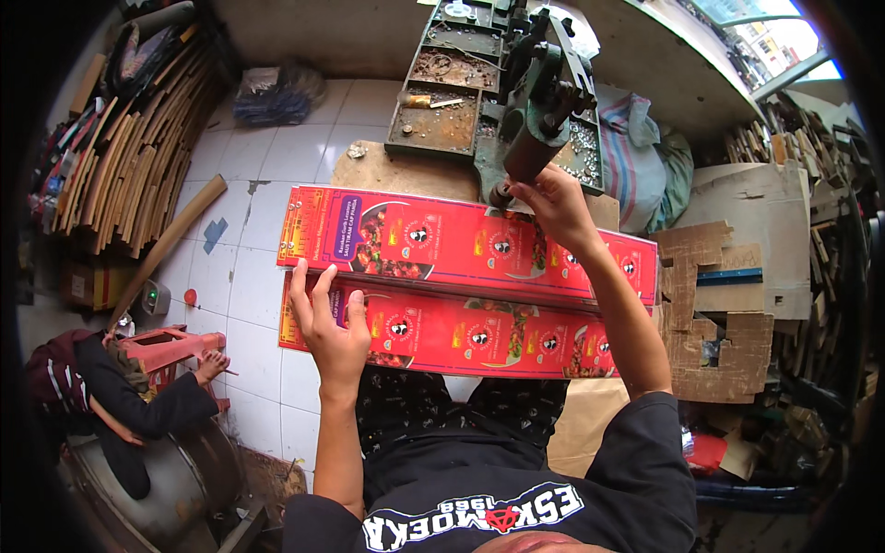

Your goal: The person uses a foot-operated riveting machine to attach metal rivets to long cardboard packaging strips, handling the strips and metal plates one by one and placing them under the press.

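White floor tiles [300, 147] spread to the left of the dark green bench press [535, 120], which serves as the landmark throughout. Directly on the near side of the press, a far red printed panel [461, 244] lies crosswise, its far edge just beside the press's lower die [500, 194]. Nearer the person, further from the press, a near red printed panel [438, 339] lies alongside the first, over the dark patterned trousers [406, 405].

To the near left of the press, the left hand [330, 332] is open with its fingers spread, fingertips over the seam where the panels meet; whether it pinches an edge, I cannot tell. Right at the press, beneath its head, the right hand [558, 207] has thumb and forefinger drawn close together beside the die; whether a small part sits between them is hidden.

Touching the left side of the press, a compartmented metal tray [392, 134] holds small metal pieces. Right of the press are a striped woven sack [636, 166] and, nearer the person, cut brown cardboard [737, 369]. Well left of it lean stacked cardboard sheets [129, 157].
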